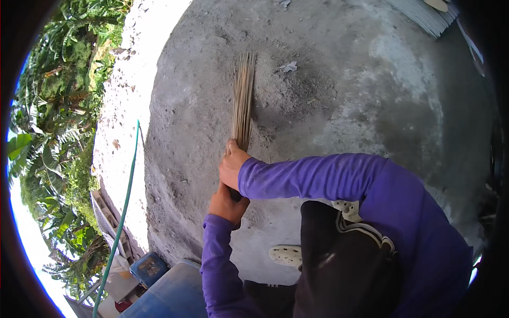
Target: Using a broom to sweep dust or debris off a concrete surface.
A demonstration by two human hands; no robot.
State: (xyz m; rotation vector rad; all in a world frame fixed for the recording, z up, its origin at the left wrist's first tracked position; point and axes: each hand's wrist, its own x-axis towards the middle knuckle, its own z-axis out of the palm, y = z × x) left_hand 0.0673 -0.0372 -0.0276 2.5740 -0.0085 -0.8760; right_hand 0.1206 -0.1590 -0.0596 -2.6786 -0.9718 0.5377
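Here's the stick broom (243, 100), sticks fanning out over the grey ground (201, 106), and its lower end is swallowed by two fists! Only a dark bit of handle peeks out between them; what lies beneath the fingers, I can't see. Whether the stick tips touch the ground or hang just above, I can't tell either. One pale clog (285, 255) shows below the broom, cut off by dark trousers (339, 265).

Now the hands: the right hand (234, 165) is wrapped around the base of the sticks, its purple-sleeved arm reaching across from the broom's right, elbow bent wide. The left hand (227, 205) is curled tight around the handle just below, forearm rising from underneath.

And the room! Right of the broom, a low heap of loose dirt (297, 95) sits close by, with open ground beyond. To its left, more ground runs to a bright sunlit edge, where a green hose (124, 206) trails. Well below-left, a blue bin (169, 294) crowds the corner.
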